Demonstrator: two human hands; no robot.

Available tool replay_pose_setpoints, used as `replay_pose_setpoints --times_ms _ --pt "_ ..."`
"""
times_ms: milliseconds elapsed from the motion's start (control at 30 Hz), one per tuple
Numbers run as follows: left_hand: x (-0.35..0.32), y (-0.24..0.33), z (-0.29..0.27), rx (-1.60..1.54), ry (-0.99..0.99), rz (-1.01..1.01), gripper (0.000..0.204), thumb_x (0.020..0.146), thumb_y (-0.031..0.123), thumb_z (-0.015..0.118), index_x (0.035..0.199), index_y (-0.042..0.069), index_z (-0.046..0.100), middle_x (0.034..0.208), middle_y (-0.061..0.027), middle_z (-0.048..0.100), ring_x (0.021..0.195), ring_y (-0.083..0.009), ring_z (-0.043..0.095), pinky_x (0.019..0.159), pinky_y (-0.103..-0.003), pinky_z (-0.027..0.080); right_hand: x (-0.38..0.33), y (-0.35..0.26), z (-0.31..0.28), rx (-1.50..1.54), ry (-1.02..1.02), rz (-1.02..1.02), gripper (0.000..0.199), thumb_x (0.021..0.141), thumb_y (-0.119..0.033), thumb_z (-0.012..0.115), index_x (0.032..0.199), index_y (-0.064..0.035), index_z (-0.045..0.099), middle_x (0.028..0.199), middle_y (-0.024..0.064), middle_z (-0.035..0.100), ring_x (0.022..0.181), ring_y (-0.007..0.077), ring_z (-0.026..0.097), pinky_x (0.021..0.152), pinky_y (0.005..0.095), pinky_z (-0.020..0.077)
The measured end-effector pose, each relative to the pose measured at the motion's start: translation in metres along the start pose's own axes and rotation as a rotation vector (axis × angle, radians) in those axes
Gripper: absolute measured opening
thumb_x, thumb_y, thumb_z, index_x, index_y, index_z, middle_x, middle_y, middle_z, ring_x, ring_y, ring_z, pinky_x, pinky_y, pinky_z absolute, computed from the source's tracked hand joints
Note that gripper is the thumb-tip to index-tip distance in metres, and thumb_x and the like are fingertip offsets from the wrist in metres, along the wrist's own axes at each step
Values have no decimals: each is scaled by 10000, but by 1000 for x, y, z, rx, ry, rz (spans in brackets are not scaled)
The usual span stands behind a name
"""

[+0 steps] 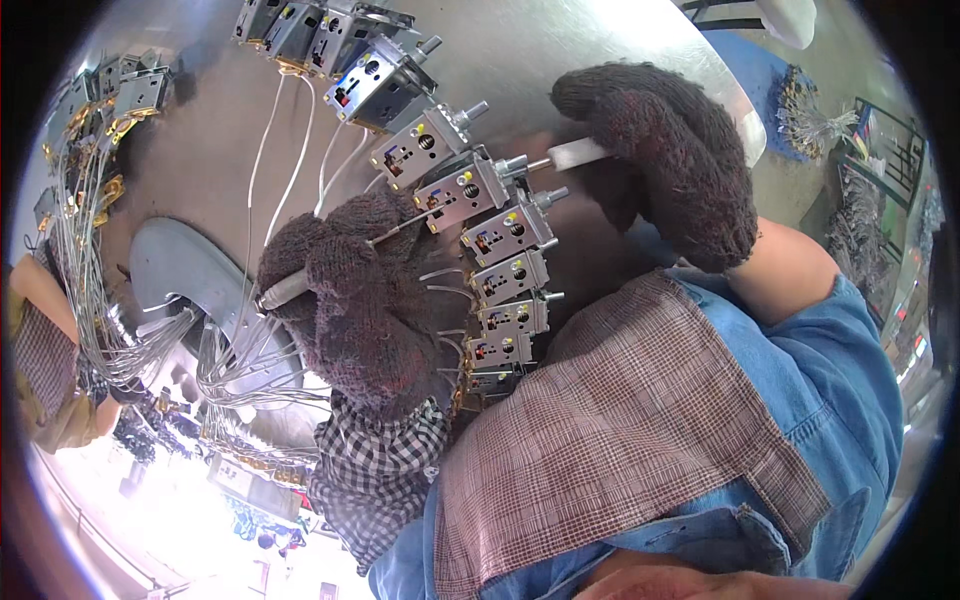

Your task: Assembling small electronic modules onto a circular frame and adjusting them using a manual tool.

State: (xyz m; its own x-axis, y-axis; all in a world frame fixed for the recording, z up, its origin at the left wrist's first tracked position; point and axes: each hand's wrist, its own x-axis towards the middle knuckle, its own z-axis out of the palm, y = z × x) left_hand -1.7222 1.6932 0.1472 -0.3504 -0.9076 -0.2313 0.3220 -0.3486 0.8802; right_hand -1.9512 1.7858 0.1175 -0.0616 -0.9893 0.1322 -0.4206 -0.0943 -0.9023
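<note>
A curved row of small grey metal box-shaped units with stub shafts and thin capillary wires (505, 275) lay on the steel tabletop (560, 60), between the gloved hands. The left hand (350, 300) was closed round a slim metal-tipped tool (290, 288) aimed at one unit (apparently to adjust it). The right hand (660, 160) gripped a white handle (575, 153) at that unit's shaft, seemingly steadying it.

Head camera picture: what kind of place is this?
Probably a factory workbench. A long row of small metal switch boxes with thin wires lies on a shiny steel table, and both gloved hands, left hand and right hand, hold tools.
</note>
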Motion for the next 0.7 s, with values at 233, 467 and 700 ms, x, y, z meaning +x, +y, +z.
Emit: replay_pose_setpoints --times_ms 233,467,700 --pt "-1 2 1 -56 36 -15 146 946 204 492 1017 78 476 1010 -185 624 941 -309 638 764 -476 579 6 -11 3 635 96 323 371 924 -206 518 1217 21 498 1130 179 575 794 192 650 595 284 541" --pt "5 -1 -17 97 65 -4 144 938 222 512 962 84 483 991 -172 636 928 -312 641 724 -436 593 12 12 -5 -201 6 -233 293 884 -115 560 1160 -19 558 1056 150 617 880 181 628 705 303 523" --pt "2 -5 -12 99 134 46 151 936 228 519 955 82 487 983 -181 636 870 -302 655 684 -398 599 8 -4 0 682 58 278 375 897 -154 557 1227 14 493 1014 129 628 878 228 645 674 337 533"
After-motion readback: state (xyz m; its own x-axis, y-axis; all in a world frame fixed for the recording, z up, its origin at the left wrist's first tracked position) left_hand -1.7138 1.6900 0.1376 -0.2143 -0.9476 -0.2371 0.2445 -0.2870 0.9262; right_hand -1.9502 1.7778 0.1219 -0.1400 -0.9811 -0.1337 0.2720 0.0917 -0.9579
